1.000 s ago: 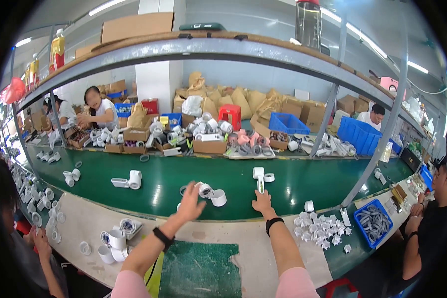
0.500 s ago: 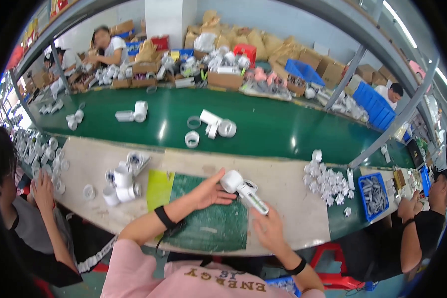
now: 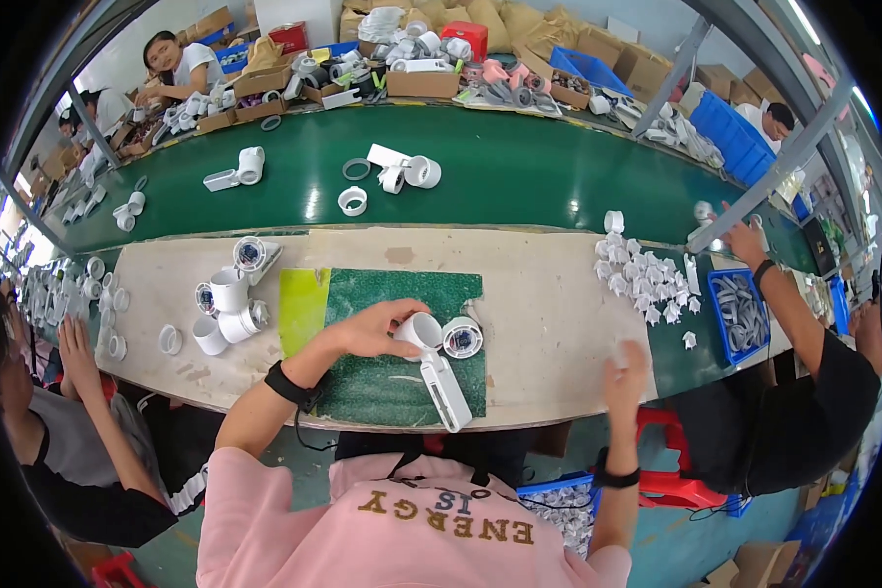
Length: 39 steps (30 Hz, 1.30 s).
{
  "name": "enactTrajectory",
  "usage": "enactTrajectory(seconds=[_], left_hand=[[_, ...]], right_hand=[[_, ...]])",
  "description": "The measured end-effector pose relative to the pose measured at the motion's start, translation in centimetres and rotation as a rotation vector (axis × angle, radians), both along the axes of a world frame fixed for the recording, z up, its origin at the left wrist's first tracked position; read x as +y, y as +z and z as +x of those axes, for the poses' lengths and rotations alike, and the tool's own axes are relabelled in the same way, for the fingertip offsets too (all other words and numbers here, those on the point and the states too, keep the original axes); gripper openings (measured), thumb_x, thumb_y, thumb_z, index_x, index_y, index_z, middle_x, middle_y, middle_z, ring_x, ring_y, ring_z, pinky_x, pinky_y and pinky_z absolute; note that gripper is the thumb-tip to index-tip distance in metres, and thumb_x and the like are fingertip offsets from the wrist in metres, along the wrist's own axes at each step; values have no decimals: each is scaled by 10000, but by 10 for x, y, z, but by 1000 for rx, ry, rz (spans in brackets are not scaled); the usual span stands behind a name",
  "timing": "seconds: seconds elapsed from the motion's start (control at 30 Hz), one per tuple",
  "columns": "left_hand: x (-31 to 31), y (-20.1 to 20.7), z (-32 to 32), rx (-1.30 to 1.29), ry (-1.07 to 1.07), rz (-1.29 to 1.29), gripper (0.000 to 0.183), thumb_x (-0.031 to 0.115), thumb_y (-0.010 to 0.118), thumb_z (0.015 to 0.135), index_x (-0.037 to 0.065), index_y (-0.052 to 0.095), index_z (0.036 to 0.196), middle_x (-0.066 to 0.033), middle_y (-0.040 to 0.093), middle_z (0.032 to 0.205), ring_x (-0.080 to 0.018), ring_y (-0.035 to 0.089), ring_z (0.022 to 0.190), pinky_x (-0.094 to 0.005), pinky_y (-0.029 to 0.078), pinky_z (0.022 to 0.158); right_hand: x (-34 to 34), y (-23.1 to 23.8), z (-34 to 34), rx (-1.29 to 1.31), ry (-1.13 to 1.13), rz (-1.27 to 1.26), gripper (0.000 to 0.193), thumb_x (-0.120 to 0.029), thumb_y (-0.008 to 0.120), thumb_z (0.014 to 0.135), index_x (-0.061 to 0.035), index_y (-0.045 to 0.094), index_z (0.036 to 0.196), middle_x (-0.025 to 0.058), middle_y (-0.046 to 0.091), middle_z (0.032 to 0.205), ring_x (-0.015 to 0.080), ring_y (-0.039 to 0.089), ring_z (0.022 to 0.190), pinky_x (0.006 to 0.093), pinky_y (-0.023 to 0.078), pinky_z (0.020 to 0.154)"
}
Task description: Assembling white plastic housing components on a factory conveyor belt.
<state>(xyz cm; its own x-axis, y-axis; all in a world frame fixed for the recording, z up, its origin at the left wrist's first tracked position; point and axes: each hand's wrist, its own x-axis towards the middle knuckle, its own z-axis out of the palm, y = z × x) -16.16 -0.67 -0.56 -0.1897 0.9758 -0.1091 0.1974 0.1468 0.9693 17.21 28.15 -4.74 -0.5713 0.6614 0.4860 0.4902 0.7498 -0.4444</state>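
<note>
- In the head view, the white handled housing (image 3: pixel 442 382) is sitting farther left than in the earlier frame, now within the green mat (image 3: pixel 372 390), and the right hand (image 3: pixel 625 380) is hanging well apart from it, off to the right
- The left hand (image 3: pixel 374 329) is holding the housing by its cylinder, the fingers curling around the side, while the handle is pointing toward the person
- A round part with a dark centre (image 3: pixel 463 338) is showing just beside the cylinder
- The right hand is blurring, so I cannot tell whether its fingers are standing wide, narrow or holding anything
- Star-shaped white pieces (image 3: pixel 642 278) are lying in a heap beyond it on the desk (image 3: pixel 549 333)
- The step in hand is seemingly placing and steadying the housing
- The next move is probably calling for a firm left hold while the right fingers are bringing a part
</note>
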Motion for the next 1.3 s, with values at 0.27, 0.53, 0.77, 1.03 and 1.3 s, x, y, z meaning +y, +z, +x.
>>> enactTrajectory(seconds=[0.27,0.53,0.77,1.03,1.3], left_hand=[[48,40,68,981,91,210,653,285,737,645,86,496,1219,-134,503,1185,-309,451,1082,-432,328,906],[72,13,76,1316,92,-82,608,277,790,553,67,543,1068,-124,535,863,-269,539,829,-391,366,717],[46,23,65,917,59,189,602,125,741,624,38,483,1161,-134,524,1041,-307,523,966,-397,359,826],[12,34,60,421,101,206,610,41,716,674,59,424,1209,-134,491,1122,-305,459,1073,-417,321,969],[16,24,70,433,59,358,649,72,682,716,51,391,1295,-161,471,1231,-339,421,1136,-424,295,992]], right_hand=[[122,-35,25,-275,-484,72,612,-317,652,724,44,486,1190,250,572,1048,394,513,1012,446,358,936],[117,-6,-2,-177,-532,-108,502,-340,718,663,-28,596,1038,219,554,1003,381,550,934,450,453,809],[123,-4,-13,-204,-493,-16,491,-387,726,654,-48,630,998,181,617,938,327,603,872,404,482,752],[57,14,-30,159,-295,-205,363,-105,693,686,-32,522,997,115,628,752,217,640,682,318,496,592],[-130,47,-91,254,405,-717,406,-8,676,696,-13,505,1065,57,599,831,89,567,651,225,482,581]])
